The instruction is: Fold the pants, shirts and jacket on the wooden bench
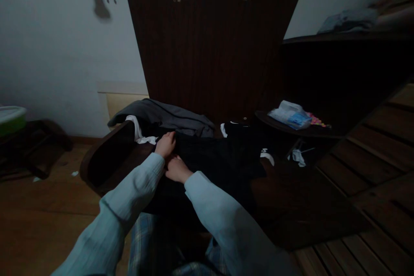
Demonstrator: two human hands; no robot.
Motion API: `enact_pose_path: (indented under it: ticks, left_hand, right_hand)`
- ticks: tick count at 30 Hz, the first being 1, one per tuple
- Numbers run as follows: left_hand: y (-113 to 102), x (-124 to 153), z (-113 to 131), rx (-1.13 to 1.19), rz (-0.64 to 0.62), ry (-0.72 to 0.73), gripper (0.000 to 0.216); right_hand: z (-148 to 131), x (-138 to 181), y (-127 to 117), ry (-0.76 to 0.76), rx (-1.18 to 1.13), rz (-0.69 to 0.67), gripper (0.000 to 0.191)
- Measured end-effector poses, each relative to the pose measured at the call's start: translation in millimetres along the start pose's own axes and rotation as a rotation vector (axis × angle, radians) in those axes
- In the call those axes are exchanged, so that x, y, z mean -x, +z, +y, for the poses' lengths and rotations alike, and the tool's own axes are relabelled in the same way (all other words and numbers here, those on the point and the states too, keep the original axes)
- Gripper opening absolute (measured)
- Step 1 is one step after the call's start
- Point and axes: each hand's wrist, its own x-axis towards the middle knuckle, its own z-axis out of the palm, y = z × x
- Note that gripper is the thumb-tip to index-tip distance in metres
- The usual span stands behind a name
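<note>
Dim room, seen from my own head, looking down. Both my arms, in pale blue sleeves, reach forward onto a black garment (223, 161) spread over a dark wooden surface (106, 155). My left hand (166, 144) sits at the garment's left edge, knuckles up, fingers bent down into the cloth. My right hand (177, 169) lies just beside it and nearer to me, the two almost touching. The light is too low to show whether either hand pinches the fabric or only presses on it — I cannot tell.

From my hands the garment stretches away to the right, its long axis running left to right, with small white marks near its far right end. Both hands are at the one end — the left a little farther out.

Just behind the left hand lie a white cloth (139, 134) and a heaped grey garment (168, 116). Farther right, a plastic packet (289, 115) rests on a small round table (274, 124). A dark wardrobe (210, 39) stands behind.
</note>
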Motion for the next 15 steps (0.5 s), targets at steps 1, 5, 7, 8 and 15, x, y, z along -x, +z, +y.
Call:
enact_pose_path:
  ticks: [1, 5, 7, 8, 15]
  left_hand:
    - [7.6, 0.7, -1.1, 0.067, 0.038, -0.009, 0.033]
    - [26.6, 9.4, -14.8, 0.21, 0.273, -0.091, 0.027]
    - [28.1, 14.6, -21.2, 0.21, 0.271, -0.122, 0.025]
    - [27.6, 16.7, -23.2, 0.203, 0.225, -0.129, 0.023]
    - [21.9, 20.4, -21.5, 0.083, -0.117, -0.261, 0.023]
  right_hand:
    - [0.2, 0.4, 0.0, -0.001, 0.006, -0.015, 0.031]
    - [-0.6, 3.9, -0.7, 0.002, -0.121, 0.078, 0.015]
    - [0.7, 9.5, -3.8, 0.1, -0.275, 0.247, 0.019]
    - [3.2, 14.1, -6.9, 0.163, -0.354, 0.328, 0.021]
    - [81.9, 84.4, -78.8, 0.34, -0.371, 0.527, 0.019]
